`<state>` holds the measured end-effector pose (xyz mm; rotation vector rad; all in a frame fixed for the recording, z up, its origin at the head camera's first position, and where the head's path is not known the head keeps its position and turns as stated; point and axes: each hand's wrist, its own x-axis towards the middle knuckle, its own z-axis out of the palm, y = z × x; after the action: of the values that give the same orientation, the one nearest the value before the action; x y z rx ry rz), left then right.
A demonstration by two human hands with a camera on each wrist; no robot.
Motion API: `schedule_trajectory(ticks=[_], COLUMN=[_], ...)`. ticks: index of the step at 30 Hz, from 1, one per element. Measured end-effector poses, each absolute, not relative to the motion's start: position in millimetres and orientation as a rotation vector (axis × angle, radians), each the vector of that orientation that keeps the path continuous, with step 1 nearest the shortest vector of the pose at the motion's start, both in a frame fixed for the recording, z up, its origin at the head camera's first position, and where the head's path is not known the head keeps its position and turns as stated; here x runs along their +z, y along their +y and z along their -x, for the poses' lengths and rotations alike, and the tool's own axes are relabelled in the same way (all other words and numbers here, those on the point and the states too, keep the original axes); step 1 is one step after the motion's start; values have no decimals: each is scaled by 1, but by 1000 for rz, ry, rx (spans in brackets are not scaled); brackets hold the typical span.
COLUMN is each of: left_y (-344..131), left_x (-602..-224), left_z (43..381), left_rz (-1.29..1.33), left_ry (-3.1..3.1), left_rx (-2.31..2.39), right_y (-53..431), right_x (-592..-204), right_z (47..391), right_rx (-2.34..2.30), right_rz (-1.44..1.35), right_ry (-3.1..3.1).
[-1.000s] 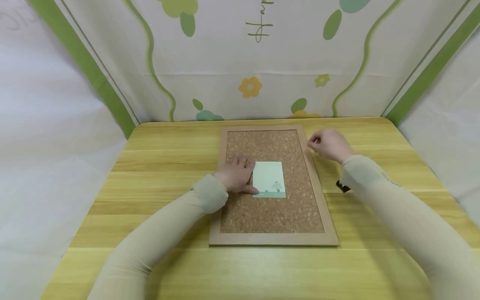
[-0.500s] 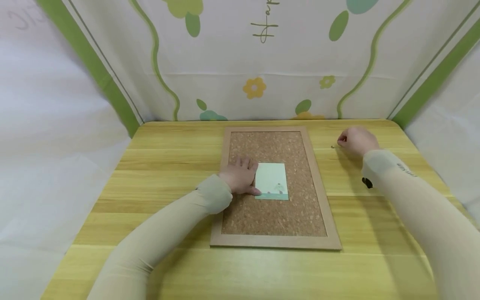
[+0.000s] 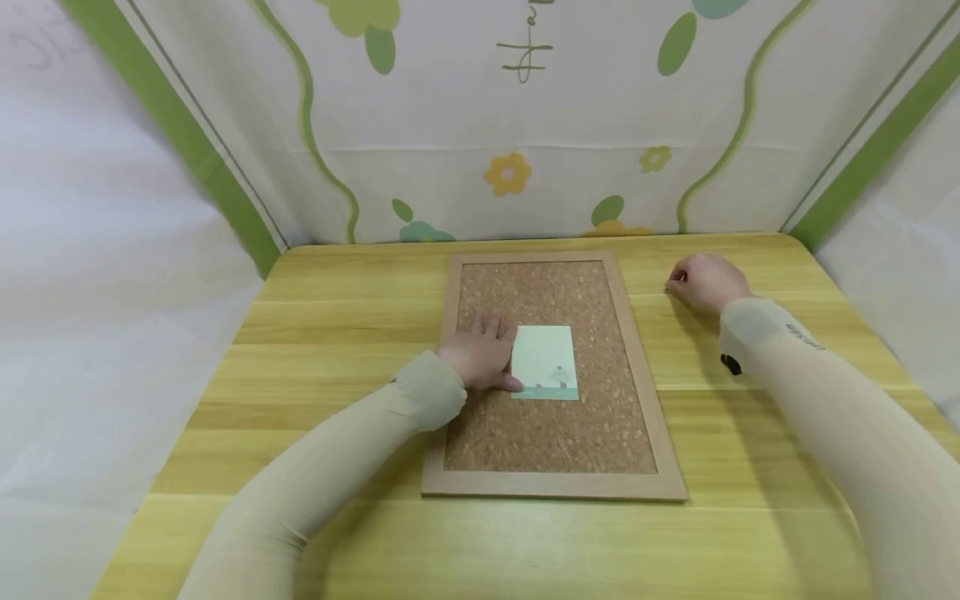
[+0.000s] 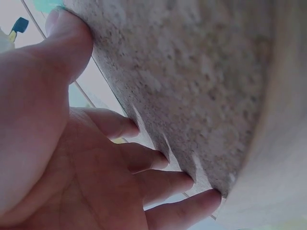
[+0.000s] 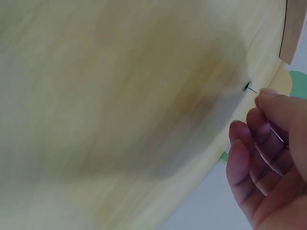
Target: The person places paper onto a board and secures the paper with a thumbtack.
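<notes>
"Head view?"
"A card [image 3: 542,354] lies near the middle of the corkboard [image 3: 553,484]; the left hand [image 3: 478,354] rests spread on the corkboard, touching the card; the right hand [image 3: 708,283] is right of the corkboard, at the counter [image 3: 330,342]."
"Left wrist?"
"Fingers extended, apart, against the corkboard."
"Right wrist?"
"Thumb and forefinger pinch a small pin [image 5: 248,87] by its thin end; the others curl loosely."

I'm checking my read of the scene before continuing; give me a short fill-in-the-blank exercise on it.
Exactly ____ sheet of notepaper lies on the corkboard.
The left hand reaches the notepaper's teal strip with its ____.
The pin is at the ____ hand's fingertips.
It is ____ (inside/outside) the corkboard's frame.

Missing words: one; thumb; right; outside.
</notes>
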<state>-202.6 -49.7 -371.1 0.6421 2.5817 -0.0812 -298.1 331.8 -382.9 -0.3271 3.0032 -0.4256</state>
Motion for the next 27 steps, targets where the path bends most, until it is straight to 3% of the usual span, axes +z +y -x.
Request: schedule_trajectory(ticks=[17,27], left_y=[-48,-50], left_x=[-369,-372], left_z=[202,204], left_rz=[-621,-623], left_ry=[2571,2576], left_rx=[-61,-65], right_y=[333,312], right_x=[-382,-357], right_z=[295,284], right_rx=[-385,-528], right_rz=[357,472], right_ry=[3022,3071])
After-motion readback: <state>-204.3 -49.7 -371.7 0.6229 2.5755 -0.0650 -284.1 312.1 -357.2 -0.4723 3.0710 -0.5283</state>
